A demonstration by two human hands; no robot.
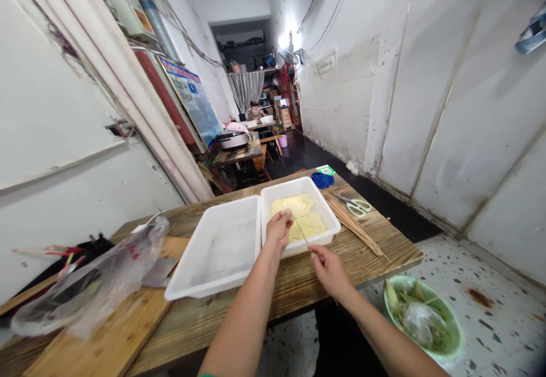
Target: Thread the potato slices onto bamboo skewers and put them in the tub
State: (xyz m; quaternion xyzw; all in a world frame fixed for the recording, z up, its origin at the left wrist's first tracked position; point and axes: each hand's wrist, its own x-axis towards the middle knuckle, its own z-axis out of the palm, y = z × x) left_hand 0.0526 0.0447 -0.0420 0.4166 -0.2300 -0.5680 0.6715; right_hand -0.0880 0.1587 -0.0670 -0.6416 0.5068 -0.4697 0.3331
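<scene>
Over the right-hand white tray, my left hand pinches a thin pale yellow slice, largely covered by the fingers. More flat slices, looking like potato, lie overlapping in that tray. Between the fingers of my right hand is a thin bamboo skewer, slanting up and left so its tip reaches the slice at my left hand. Whether the tip has pierced it is too small to tell. A second white tray, with no slices in it, stands against the first on its left.
Bamboo skewers, scissors and a blue cloth-like bundle lie right of the trays. A plastic bag rests over a wooden board at left. A green basin stands on the floor. Farther back, a person sits at another table.
</scene>
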